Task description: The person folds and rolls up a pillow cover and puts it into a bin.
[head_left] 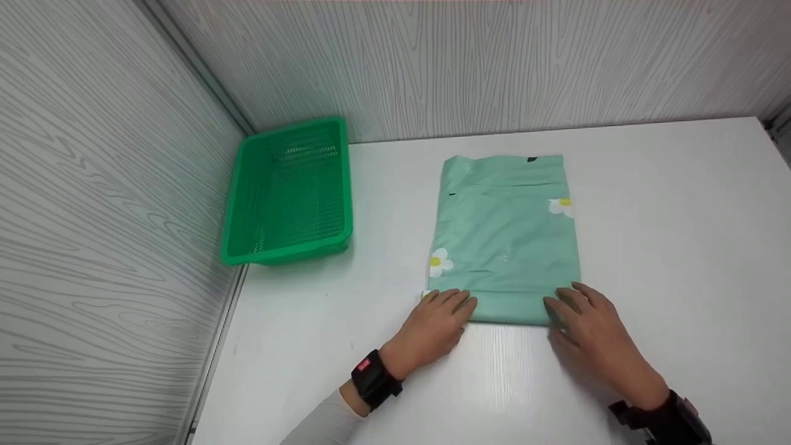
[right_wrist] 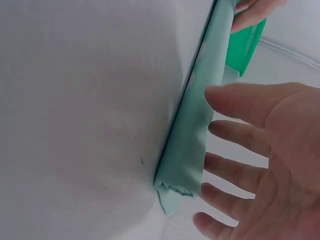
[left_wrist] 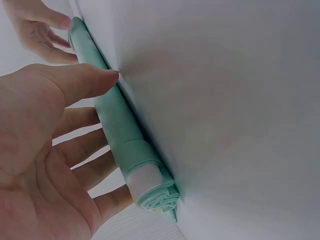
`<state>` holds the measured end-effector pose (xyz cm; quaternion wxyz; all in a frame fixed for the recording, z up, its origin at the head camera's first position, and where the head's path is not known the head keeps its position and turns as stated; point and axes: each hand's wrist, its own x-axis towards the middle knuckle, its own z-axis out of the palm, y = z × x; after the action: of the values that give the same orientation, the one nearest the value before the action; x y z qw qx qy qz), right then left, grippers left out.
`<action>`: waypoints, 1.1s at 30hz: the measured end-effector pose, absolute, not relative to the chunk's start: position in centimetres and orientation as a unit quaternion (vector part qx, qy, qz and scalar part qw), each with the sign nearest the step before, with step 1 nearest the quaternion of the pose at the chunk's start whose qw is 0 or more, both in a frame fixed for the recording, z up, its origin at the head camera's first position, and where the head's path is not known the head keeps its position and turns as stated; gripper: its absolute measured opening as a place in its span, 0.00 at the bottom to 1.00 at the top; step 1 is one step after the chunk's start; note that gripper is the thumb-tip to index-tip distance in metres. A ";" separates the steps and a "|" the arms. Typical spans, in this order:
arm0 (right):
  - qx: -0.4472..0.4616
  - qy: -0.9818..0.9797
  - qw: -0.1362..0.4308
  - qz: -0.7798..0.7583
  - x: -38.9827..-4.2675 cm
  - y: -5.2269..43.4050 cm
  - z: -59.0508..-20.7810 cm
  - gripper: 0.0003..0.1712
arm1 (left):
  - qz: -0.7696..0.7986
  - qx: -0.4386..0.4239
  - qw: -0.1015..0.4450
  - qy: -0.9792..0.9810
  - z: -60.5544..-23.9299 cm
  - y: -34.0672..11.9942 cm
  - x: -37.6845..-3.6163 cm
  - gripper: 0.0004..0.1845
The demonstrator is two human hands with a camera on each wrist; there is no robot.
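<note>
On a white table [head_left: 680,247], a mint-green floral cloth [head_left: 503,241] lies folded flat, its near edge turned into a thick roll. The left hand [head_left: 435,321] rests at the roll's left end and the right hand [head_left: 587,318] at its right end, both with fingers straight and spread, gripping nothing. A green plastic basket [head_left: 287,191] stands well apart in the corner.

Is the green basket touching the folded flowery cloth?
Apart. The head view shows bare white table between the green basket and the cloth, whose near edge both hands rest on.
</note>
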<state>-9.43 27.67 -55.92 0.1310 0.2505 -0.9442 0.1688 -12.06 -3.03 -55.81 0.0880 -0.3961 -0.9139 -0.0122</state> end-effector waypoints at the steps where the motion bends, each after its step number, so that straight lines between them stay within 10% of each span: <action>1: 0.251 -0.945 0.129 0.168 -9.5 27.6 -55.9 0.34 | -0.014 -0.394 0.090 -0.915 -55.8 -2.9 -12.3 0.23; 33: 0.242 -0.941 0.034 0.234 -9.5 27.6 -54.9 0.22 | -0.085 -0.407 0.037 -0.909 -53.2 -4.2 -12.5 0.20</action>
<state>-9.49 27.63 -54.90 0.0339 0.2423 -0.9409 0.2342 -12.55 -4.25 -53.19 0.0366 -0.4066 -0.9089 -0.0853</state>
